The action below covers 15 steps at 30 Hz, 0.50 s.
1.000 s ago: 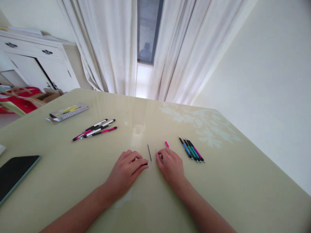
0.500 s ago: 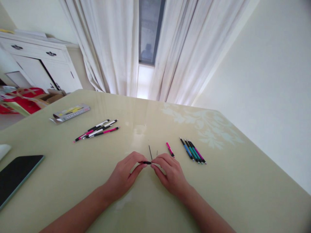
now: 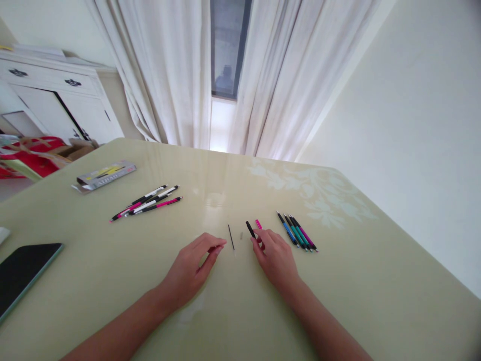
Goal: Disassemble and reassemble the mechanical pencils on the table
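My right hand (image 3: pixel 276 253) pinches a black pen barrel part (image 3: pixel 250 229), which points up and to the left from the fingertips. Just behind these fingers a pink pen part (image 3: pixel 257 223) lies on the table, its near end covered by the hand. Thumb and forefinger of my left hand (image 3: pixel 197 263) are drawn together in a pinch; whether something small is between them I cannot make out. Between the hands lie a thin dark pen refill (image 3: pixel 231 237) with a pale lower end and a small spring (image 3: pixel 241 235).
Several assembled pens (image 3: pixel 296 231) lie side by side at the right. A loose pile of pink, white and black pens (image 3: pixel 148 201) is at the left, with an opened pen box (image 3: pixel 105 176) behind it. A dark-screened tablet (image 3: pixel 26 271) lies at the left edge of the table (image 3: pixel 225 321).
My hands have come apart. The right one has moved right with the black barrel part, over the near end of the pink part. My left hand stays near its place, pinched; the refill is uncovered.
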Available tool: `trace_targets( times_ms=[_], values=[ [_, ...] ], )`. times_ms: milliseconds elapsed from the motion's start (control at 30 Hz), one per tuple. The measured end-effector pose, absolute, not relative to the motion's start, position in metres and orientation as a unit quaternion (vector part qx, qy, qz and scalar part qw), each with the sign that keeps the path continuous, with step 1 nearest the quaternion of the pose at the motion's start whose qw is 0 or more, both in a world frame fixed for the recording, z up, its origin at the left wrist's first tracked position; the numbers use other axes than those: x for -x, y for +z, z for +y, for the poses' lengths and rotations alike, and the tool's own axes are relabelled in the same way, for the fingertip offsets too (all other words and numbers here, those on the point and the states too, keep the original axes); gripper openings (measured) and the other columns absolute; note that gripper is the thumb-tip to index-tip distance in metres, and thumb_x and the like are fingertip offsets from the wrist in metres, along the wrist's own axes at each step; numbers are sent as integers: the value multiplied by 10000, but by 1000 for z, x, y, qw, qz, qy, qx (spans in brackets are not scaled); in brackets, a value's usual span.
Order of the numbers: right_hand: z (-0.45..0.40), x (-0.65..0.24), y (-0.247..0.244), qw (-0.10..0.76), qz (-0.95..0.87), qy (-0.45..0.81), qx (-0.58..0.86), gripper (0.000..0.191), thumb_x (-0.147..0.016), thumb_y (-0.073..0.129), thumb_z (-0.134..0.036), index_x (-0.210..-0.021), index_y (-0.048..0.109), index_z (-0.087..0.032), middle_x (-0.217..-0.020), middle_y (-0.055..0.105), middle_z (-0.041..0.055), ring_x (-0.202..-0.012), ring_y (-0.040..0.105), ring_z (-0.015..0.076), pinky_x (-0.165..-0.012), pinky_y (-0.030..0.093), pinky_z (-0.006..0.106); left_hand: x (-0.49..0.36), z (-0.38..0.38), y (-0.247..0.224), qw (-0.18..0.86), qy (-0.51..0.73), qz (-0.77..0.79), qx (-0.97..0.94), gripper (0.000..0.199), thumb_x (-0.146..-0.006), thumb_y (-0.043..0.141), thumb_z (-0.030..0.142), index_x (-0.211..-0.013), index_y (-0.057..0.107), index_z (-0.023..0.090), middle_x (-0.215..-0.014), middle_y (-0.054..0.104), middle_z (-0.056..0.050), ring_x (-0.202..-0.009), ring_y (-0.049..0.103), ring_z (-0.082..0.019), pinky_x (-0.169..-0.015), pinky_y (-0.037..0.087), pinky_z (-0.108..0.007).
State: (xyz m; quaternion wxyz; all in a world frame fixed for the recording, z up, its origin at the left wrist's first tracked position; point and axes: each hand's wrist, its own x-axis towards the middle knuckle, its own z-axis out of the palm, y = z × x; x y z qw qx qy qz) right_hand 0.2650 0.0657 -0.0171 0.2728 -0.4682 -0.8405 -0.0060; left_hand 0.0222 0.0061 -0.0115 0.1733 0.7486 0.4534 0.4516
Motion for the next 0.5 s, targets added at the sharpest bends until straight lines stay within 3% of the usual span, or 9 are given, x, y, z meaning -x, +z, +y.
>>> trace_targets(
  times_ms=[133,233,367,500],
  values=[
    [67,-265,-23,231,-840,-69,486,191,-1018,527,-223,-1063,707,-181,-899,726,90,-767,653,218,-733,483,337,-22,6,-14,187,437,437,-764,181,-1046,505,161,-1140,651,212,-1021,698,-51,-961,666,-154,-875,541,-271],
    [67,-265,-20,251,-836,-76,482,226,-1038,502,-245,-1078,712,-169,-875,715,93,-758,645,217,-736,484,342,-21,6,-16,193,400,430,-786,225,-1054,472,162,-1185,647,218,-1092,698,-70,-1032,656,-172,-922,538,-303],
    [66,-265,-14,316,-827,-52,461,222,-1050,498,-245,-1071,706,-169,-860,701,83,-775,635,204,-773,487,334,-23,5,-14,162,289,420,-845,341,-1047,481,186,-1356,600,265,-1326,666,-81,-1202,618,-224,-1045,497,-418],
    [65,-262,-14,321,-836,-40,443,192,-1041,507,-228,-1066,690,-173,-910,711,89,-823,643,214,-809,489,345,-25,4,-15,124,205,395,-887,522,-1032,522,232,-1544,436,286,-1570,503,-84,-1403,501,-270,-1140,424,-488]
  ],
)
